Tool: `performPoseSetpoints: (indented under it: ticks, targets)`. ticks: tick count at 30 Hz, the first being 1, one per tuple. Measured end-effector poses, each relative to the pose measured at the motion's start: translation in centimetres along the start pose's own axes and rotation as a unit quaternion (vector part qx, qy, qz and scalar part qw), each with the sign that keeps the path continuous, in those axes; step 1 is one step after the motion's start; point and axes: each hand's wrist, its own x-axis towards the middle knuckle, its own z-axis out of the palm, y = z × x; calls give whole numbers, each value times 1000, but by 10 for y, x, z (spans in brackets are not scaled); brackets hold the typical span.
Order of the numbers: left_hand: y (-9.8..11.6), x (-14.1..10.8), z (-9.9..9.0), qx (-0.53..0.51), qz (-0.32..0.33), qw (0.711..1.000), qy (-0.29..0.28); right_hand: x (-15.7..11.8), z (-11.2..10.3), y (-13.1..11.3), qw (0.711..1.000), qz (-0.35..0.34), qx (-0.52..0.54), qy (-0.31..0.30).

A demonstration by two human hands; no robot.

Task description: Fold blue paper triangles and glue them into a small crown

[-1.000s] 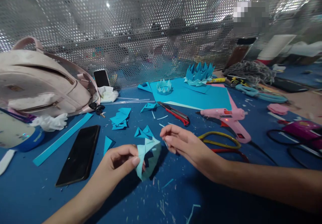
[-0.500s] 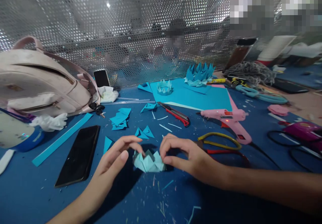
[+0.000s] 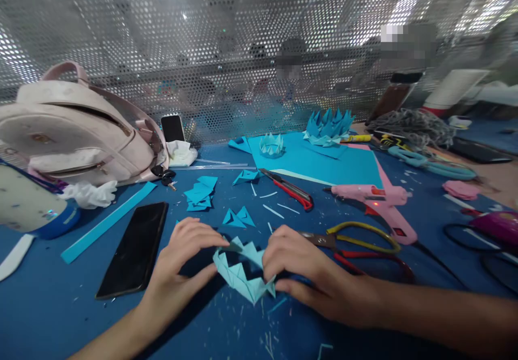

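Between my hands is a light-blue folded-paper ring (image 3: 238,279) with a zigzag, crown-like edge, tilted so its hollow middle shows. My left hand (image 3: 184,257) pinches its left side between thumb and fingers. At its right side, my right hand (image 3: 301,271) is closed on the paper, covering part of the ring. Just beyond lie small folded blue triangles (image 3: 238,217) and a loose pile of folded blue pieces (image 3: 201,192). Thin paper scraps are scattered on the blue table top (image 3: 170,330) below the ring.
Scissors (image 3: 364,236) and a pink glue gun (image 3: 380,201) lie right; a red cutter (image 3: 289,189) is ahead. Two paper crowns, one small (image 3: 272,147) and one larger (image 3: 328,128), sit on blue paper (image 3: 324,165). Left are a phone (image 3: 133,249) and backpack (image 3: 81,128).
The paper ring has tipped and opened to view, its right end now lower. My right hand has closed further round it, and my left thumb and fingers now grip its left side.
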Motion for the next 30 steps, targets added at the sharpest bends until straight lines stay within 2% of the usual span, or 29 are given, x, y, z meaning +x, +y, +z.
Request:
performPoseSetpoints:
  ticks: [3, 5, 7, 10, 12, 14, 17, 19, 22, 26, 28, 30]
  targets:
    - [-1, -1, -1, 12, 20, 1000, -17, 0, 2, 0, 1000, -2, -5, -20]
    - [0, -2, 0, 11, 28, 999, -24, 0, 4, 2, 1000, -4, 1, -12]
    - [1, -3, 1, 14, 16, 1000, -14, -1, 6, 5, 1000, -9, 7, 13]
    - [4, -6, 5, 32, -11, 999, 42, -2, 9, 10, 997, 3, 11, 77]
    - [7, -10, 8, 29, -18, 996, 77, -3, 10, 12, 992, 43, 15, 118]
    - [11, -16, 14, -10, -45, 996, 82, -3, 10, 14, 986, 89, 30, 139]
    - [21, -26, 26, -118, -117, 985, 38, -3, 11, 15, 979, 134, 65, 138]
    - [27, -31, 33, -159, -134, 978, 21, -3, 13, 15, 976, 146, 83, 137]
    - [31, -33, 36, -162, -137, 977, -6, -3, 17, 15, 963, 168, 150, 149]
    - [30, -25, 30, -181, -149, 969, -77, -4, 22, 16, 931, 173, 280, 156]
    - [30, -21, 27, -236, -163, 952, -104, -4, 21, 16, 932, 155, 281, 165]
    - [30, -18, 25, -325, -184, 921, -115, -5, 17, 14, 943, 132, 254, 169]
